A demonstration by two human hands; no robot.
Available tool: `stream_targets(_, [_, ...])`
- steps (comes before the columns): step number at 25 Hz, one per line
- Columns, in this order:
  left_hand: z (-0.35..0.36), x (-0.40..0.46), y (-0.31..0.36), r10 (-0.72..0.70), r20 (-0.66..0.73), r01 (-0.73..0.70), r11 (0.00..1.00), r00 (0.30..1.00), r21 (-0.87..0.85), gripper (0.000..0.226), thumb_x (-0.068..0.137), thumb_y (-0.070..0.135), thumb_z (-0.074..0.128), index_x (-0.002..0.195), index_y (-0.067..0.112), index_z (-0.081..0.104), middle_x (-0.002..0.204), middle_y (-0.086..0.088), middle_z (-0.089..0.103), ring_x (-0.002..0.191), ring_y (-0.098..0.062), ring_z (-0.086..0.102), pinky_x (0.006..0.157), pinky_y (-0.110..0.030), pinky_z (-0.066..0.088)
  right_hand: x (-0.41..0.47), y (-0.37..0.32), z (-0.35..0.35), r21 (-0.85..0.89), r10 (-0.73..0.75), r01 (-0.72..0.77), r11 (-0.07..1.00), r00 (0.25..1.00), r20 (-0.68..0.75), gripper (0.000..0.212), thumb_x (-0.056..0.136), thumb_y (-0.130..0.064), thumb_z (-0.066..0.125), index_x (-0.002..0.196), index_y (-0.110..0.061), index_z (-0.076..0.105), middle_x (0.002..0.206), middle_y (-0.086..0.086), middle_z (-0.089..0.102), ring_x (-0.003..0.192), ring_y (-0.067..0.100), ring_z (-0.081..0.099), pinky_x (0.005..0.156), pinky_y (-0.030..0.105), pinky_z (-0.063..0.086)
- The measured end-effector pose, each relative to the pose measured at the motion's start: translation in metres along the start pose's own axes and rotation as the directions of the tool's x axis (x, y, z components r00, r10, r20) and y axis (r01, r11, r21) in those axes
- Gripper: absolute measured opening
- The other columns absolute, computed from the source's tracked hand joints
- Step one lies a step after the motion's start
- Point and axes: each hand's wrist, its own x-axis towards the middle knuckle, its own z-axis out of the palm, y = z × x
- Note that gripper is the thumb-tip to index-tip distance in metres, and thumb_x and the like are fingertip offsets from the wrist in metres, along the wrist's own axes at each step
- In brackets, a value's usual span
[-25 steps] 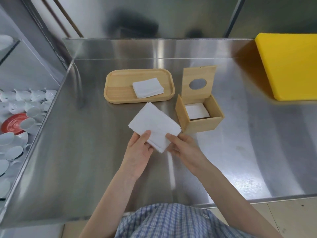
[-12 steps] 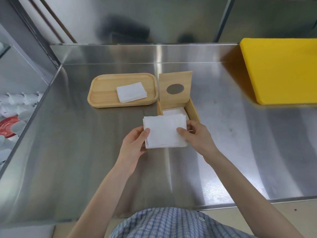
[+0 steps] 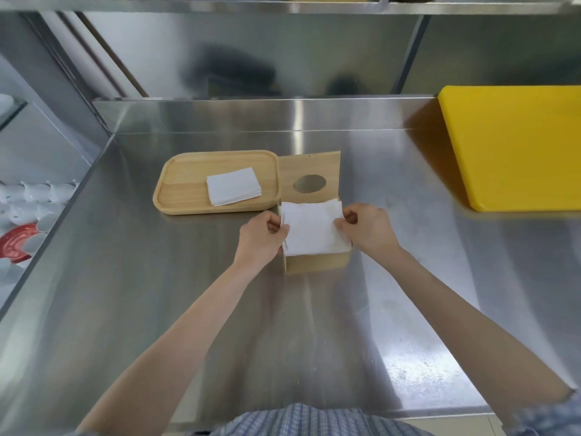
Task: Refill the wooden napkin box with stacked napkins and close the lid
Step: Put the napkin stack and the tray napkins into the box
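Note:
A stack of white napkins (image 3: 312, 228) lies over the open top of the wooden napkin box (image 3: 317, 264) and hides its inside. My left hand (image 3: 261, 236) pinches the stack's left edge and my right hand (image 3: 367, 228) pinches its right edge. The box lid (image 3: 309, 180), with an oval hole, stands upright behind the stack. To the left, a wooden tray (image 3: 188, 184) holds a second small stack of napkins (image 3: 234, 185).
A thick yellow cutting board (image 3: 515, 146) lies at the right of the steel counter (image 3: 157, 294). Beyond the counter's left edge, lower down, are several white cups (image 3: 37, 196) and a red plate (image 3: 15, 243). A steel backsplash rises behind.
Both hands carried the napkin stack forward from in front of the box to over its open top. The view has also shifted.

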Motion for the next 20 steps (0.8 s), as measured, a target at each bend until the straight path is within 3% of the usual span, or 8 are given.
stream_targets(2, [0.005, 0.011, 0.005, 0.020, 0.027, -0.023, 0.991, 0.999, 0.131, 0.011, 0.089, 0.019, 0.054, 0.079, 0.015, 0.052, 0.089, -0.006, 0.062, 0.079, -0.029, 0.062, 0.075, -0.034, 0.050, 0.013, 0.001, 0.002, -0.121, -0.005, 0.009, 0.993, 0.999, 0.033, 0.017, 0.085, -0.015, 0.054, 0.075, -0.001, 0.057, 0.076, 0.017, 0.061, 0.075, 0.033, 0.057, 0.061, 0.031, 0.041])
stream_targets(4, [0.011, 0.020, 0.007, 0.050, 0.040, -0.060, 0.951, 0.998, 0.302, 0.013, 0.089, 0.016, 0.050, 0.077, 0.014, 0.049, 0.089, -0.006, 0.058, 0.079, -0.027, 0.056, 0.070, -0.035, 0.044, 0.023, 0.000, 0.005, -0.215, -0.027, 0.039, 0.976, 0.998, 0.061, 0.019, 0.085, -0.013, 0.052, 0.083, 0.004, 0.059, 0.084, 0.022, 0.065, 0.080, 0.038, 0.061, 0.060, 0.029, 0.039])
stream_targets(7, [0.016, 0.027, 0.008, 0.087, 0.054, -0.102, 0.858, 0.995, 0.503, 0.012, 0.091, 0.016, 0.046, 0.091, 0.008, 0.056, 0.110, -0.011, 0.054, 0.093, -0.033, 0.057, 0.068, -0.031, 0.038, 0.028, -0.005, 0.009, -0.407, -0.107, 0.144, 0.902, 0.988, 0.112, 0.014, 0.086, -0.009, 0.047, 0.075, 0.000, 0.049, 0.081, 0.017, 0.055, 0.076, 0.034, 0.050, 0.062, 0.029, 0.036])
stream_targets(9, [0.018, 0.029, 0.009, 0.093, 0.069, -0.116, 0.784, 0.993, 0.609, 0.020, 0.093, 0.016, 0.043, 0.102, 0.007, 0.058, 0.119, -0.011, 0.050, 0.097, -0.034, 0.058, 0.069, -0.032, 0.039, 0.029, -0.008, 0.013, -0.510, -0.159, 0.210, 0.834, 0.977, 0.142, 0.015, 0.089, -0.009, 0.045, 0.074, -0.011, 0.048, 0.089, 0.017, 0.061, 0.083, 0.036, 0.055, 0.065, 0.030, 0.036])
stream_targets(14, [0.025, 0.037, 0.014, 0.067, 0.101, -0.121, 0.609, 0.993, 0.783, 0.023, 0.093, 0.012, 0.046, 0.108, 0.005, 0.062, 0.128, -0.013, 0.041, 0.099, -0.030, 0.058, 0.067, -0.031, 0.039, 0.033, -0.010, 0.022, -0.693, -0.182, 0.260, 0.672, 0.966, 0.186, 0.019, 0.090, -0.007, 0.047, 0.094, -0.009, 0.065, 0.095, 0.012, 0.067, 0.086, 0.033, 0.060, 0.056, 0.025, 0.032])
stream_targets(17, [0.030, 0.043, 0.019, 0.011, 0.110, -0.098, 0.551, 0.994, 0.829, 0.024, 0.089, 0.006, 0.051, 0.111, 0.004, 0.061, 0.137, -0.014, 0.034, 0.105, -0.028, 0.056, 0.069, -0.030, 0.041, 0.032, -0.017, 0.026, -0.740, -0.169, 0.281, 0.612, 0.960, 0.225, 0.022, 0.090, -0.002, 0.047, 0.098, -0.009, 0.066, 0.104, 0.011, 0.068, 0.099, 0.031, 0.062, 0.053, 0.026, 0.028])
stream_targets(18, [0.032, 0.045, 0.020, -0.003, 0.113, -0.093, 0.546, 0.994, 0.832, 0.026, 0.088, 0.004, 0.051, 0.112, 0.003, 0.060, 0.139, -0.015, 0.032, 0.107, -0.028, 0.056, 0.071, -0.030, 0.042, 0.033, -0.018, 0.028, -0.747, -0.170, 0.284, 0.601, 0.959, 0.228, 0.023, 0.090, -0.001, 0.046, 0.094, -0.011, 0.066, 0.105, 0.010, 0.068, 0.102, 0.030, 0.062, 0.052, 0.026, 0.027])
stream_targets(20, [0.033, 0.047, 0.020, -0.009, 0.117, -0.094, 0.544, 0.993, 0.834, 0.028, 0.088, 0.003, 0.051, 0.115, 0.003, 0.059, 0.141, -0.016, 0.030, 0.107, -0.028, 0.057, 0.074, -0.031, 0.045, 0.033, -0.018, 0.030, -0.763, -0.156, 0.282, 0.582, 0.959, 0.235, 0.027, 0.087, 0.004, 0.047, 0.067, -0.013, 0.054, 0.092, 0.007, 0.066, 0.099, 0.028, 0.062, 0.046, 0.023, 0.019])
